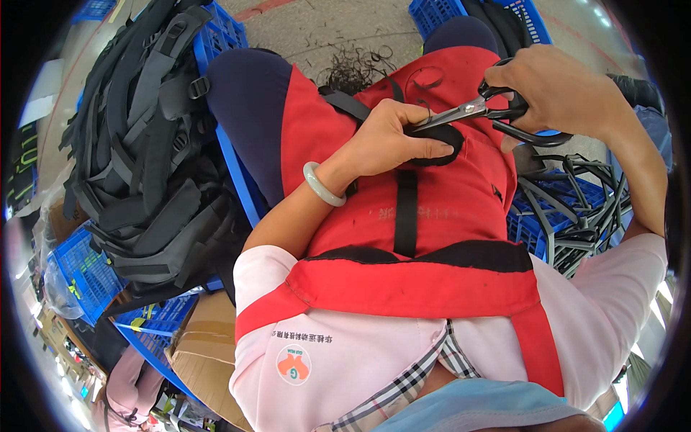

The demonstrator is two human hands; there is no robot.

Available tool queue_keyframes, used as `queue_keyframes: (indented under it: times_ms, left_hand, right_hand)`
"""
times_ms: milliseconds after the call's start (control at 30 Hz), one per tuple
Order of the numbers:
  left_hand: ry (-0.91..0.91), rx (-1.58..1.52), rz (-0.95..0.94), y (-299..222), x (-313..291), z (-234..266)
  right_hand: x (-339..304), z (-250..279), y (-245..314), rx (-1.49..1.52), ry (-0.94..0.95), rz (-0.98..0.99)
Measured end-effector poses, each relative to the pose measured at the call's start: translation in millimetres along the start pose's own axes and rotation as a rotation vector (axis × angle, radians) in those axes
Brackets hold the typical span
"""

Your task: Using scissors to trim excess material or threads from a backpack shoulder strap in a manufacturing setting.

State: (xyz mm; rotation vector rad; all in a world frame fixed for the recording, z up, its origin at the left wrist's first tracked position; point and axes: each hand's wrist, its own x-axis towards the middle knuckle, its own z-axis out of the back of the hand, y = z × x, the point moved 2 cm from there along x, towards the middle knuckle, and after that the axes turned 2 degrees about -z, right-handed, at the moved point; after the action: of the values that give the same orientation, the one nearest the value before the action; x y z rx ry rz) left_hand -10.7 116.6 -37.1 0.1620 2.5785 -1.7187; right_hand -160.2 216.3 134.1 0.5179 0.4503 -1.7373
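My right hand [561,90] has its fingers through the black handles of a pair of scissors [471,109]. The scissors' metal blades point left, with their tips at the edge of a black padded strap [440,147]. Pinched between thumb and fingers, that strap is held in my left hand [392,138] over my lap. A pale bangle circles my left wrist. Part of the strap is hidden under my fingers, and black webbing [407,212] hangs from it across my red apron [345,216]. Whether the blades are cutting anything cannot be made out.
On my left, black and grey padded straps [155,201] are heaped over blue crates [90,270]. Thin black scraps [356,68] litter the floor ahead. At my right, grey-black strips [568,209] lie in a blue crate. A cardboard box [209,353] stands behind left.
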Motion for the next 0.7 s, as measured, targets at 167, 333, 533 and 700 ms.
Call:
queue_keyframes:
  times_ms: [167,333,533,700]
  left_hand:
    - [-0.041,-0.025,0.023,-5,-3,2]
    - [-0.054,-0.184,-0.053,-6,1,12]
    - [-0.136,-0.213,-0.158,-4,17,11]
    - [-0.343,0.053,-0.206,-2,1,34]
  right_hand:
    - [6,-2,-2,-0.028,-0.102,0.061]
    - [18,-17,-30,0.141,-0.010,-0.035]
    - [47,-79,4,0.909,-0.247,0.150]
    - [28,-68,-40,1.056,-0.739,-0.049]
